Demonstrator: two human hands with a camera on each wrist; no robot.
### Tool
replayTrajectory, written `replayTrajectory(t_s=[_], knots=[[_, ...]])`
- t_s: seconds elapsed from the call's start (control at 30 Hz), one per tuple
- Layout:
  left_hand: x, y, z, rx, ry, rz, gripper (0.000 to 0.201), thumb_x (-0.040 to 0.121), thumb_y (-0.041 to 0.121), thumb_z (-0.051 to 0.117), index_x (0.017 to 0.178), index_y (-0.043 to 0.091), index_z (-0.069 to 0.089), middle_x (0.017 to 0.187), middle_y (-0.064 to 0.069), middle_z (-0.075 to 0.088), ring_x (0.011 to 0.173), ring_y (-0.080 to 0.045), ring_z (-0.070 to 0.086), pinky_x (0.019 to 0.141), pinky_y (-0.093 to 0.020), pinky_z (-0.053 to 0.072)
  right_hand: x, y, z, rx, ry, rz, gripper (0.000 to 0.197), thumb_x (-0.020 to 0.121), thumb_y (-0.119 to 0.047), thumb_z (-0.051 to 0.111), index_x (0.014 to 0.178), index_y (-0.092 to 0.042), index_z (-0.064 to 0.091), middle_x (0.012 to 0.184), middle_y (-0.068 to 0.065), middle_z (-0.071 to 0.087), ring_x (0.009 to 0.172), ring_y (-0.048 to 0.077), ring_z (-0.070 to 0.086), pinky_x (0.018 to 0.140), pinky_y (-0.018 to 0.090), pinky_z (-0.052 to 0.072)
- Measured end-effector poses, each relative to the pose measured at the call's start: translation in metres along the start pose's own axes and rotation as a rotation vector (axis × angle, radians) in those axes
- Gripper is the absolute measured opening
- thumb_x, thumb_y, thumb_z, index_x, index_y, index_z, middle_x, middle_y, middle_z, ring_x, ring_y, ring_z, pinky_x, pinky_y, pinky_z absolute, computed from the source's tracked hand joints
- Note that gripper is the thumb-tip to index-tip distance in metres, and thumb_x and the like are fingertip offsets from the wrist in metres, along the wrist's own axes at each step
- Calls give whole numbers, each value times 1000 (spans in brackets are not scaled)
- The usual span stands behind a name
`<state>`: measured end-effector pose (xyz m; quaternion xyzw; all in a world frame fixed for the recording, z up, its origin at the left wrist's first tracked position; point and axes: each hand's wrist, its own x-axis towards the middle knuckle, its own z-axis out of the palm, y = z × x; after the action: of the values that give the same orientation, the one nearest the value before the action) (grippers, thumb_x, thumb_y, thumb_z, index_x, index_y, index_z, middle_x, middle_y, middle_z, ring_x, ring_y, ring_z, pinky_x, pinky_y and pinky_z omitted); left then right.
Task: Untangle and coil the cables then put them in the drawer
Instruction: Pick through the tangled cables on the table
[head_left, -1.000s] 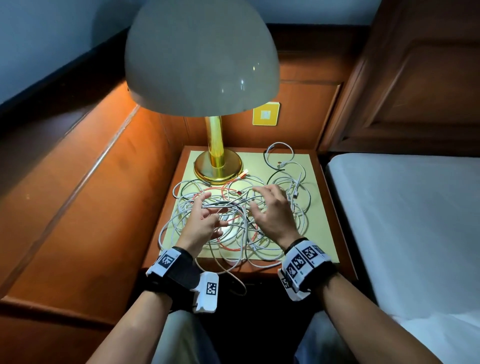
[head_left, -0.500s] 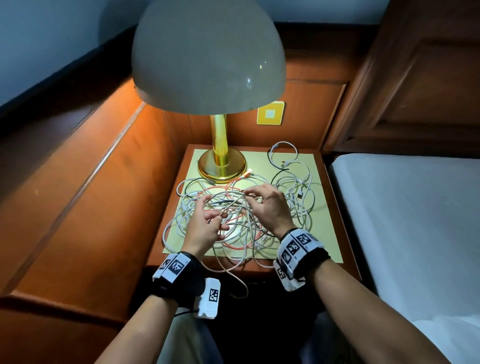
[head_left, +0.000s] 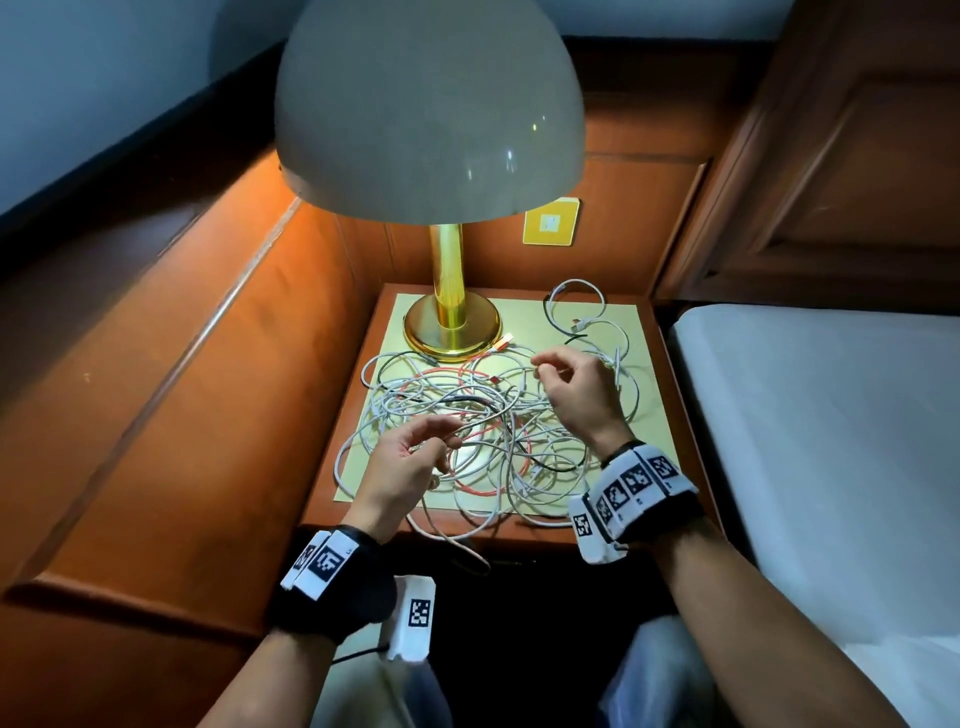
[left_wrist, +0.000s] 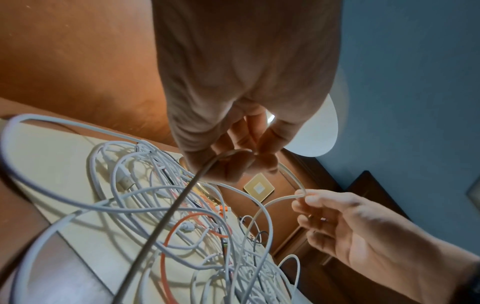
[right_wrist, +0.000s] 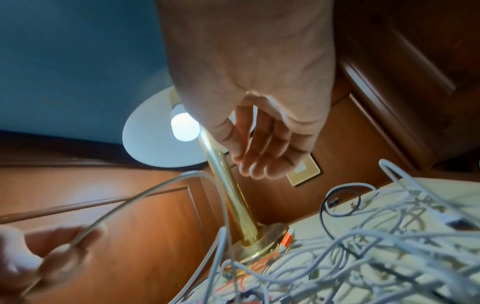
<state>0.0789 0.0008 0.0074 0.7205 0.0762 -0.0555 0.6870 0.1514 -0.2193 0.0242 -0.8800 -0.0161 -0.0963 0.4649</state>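
White, orange and black cables; gold lamp; pale-yellow mat; reddish-brown nightstand.

The cables lay in one loose tangle across the worktop, mostly white, with an orange one and a black one threaded through. One white cable was lifted clear, pinched between both hands. A few loops hung over the front edge.
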Motion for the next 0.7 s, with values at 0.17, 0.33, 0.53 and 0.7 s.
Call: replayTrajectory(t_s=[0.17, 0.33, 0.53, 0.7], knots=[[-10, 7, -6, -108, 34, -11, 37, 92, -6, 46, 96, 18, 75, 83, 3, 69, 65, -9, 53, 56, -24, 38, -32, 14, -27, -90, -140, 128, 22, 99, -29, 58, 108, -15, 72, 99, 1, 71, 94, 19, 66, 80, 33, 57], [-24, 11, 2, -165, -37, -21, 39, 91, -7, 48, 93, 20, 75, 84, 0, 70, 64, -10, 54, 60, -27, 39, -58, 25, -19, 50, -308, 149, 33, 96, -28, 65, 129, -29, 64, 106, -2, 67, 87, 13, 67, 76, 27, 59], [-42, 14, 12, -229, -84, -24, 32, 75, 8, 53, 92, 22, 76, 87, 0, 69, 65, -9, 54, 61, -25, 41, -61, 38, 2, -298, -98, 223, 35, 98, -27, 56, 131, -17, 58, 125, 5, 56, 109, 20, 53, 82, 33, 45], [-50, 3, 7, -227, -92, -54, 32, 73, 10, 55, 93, 22, 76, 88, -2, 69, 66, -10, 54, 63, -28, 40, -54, 66, -5, -342, -117, 518, 20, 92, -19, 60, 92, -2, 69, 99, 11, 72, 93, 29, 64, 74, 34, 51]])
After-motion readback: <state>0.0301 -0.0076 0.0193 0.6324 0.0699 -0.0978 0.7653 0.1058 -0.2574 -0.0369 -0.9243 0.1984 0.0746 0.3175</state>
